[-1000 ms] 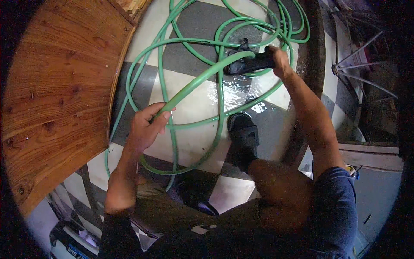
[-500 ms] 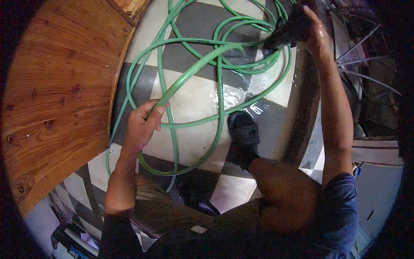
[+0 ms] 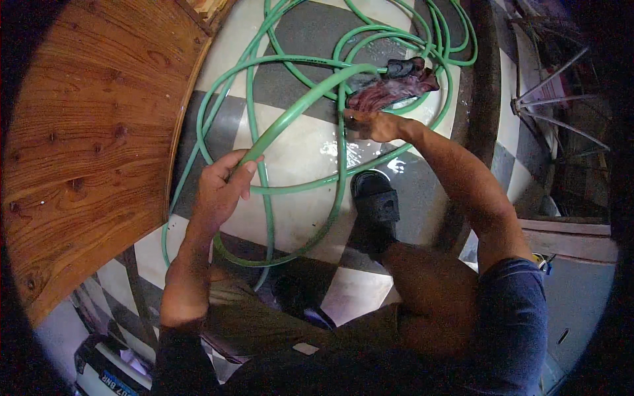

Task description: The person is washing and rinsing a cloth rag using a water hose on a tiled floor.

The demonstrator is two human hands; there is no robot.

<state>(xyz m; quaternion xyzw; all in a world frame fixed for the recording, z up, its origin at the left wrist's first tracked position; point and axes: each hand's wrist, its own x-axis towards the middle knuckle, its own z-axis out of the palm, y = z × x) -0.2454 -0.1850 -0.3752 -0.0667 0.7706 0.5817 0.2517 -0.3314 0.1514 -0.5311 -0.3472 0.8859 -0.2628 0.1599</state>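
Observation:
My left hand (image 3: 226, 185) is wrapped round a green hose (image 3: 310, 99), whose raised end points toward a wet, dark maroon cloth (image 3: 376, 98). The cloth lies crumpled on the floor among the hose loops, with a darker, greyish part at its far end. Right beside the cloth's near edge is my right hand (image 3: 380, 127), its fingers smeared by motion and pointing left. Whether those fingers touch or grip the cloth I cannot make out. Water glistens on the tiles around it.
Loops of hose spread over the chequered floor (image 3: 290, 221). On the left stands a wooden panel (image 3: 99, 145). My sandalled foot (image 3: 376, 201) is near the middle. A dark ledge (image 3: 479, 99) runs along the right, with thin metal rods (image 3: 555, 99) beyond it.
My right hand has come from the far right down and left, toward the middle. The dark cloth, blurred near that hand before, now lies spread near the hose end. My left hand keeps its hold.

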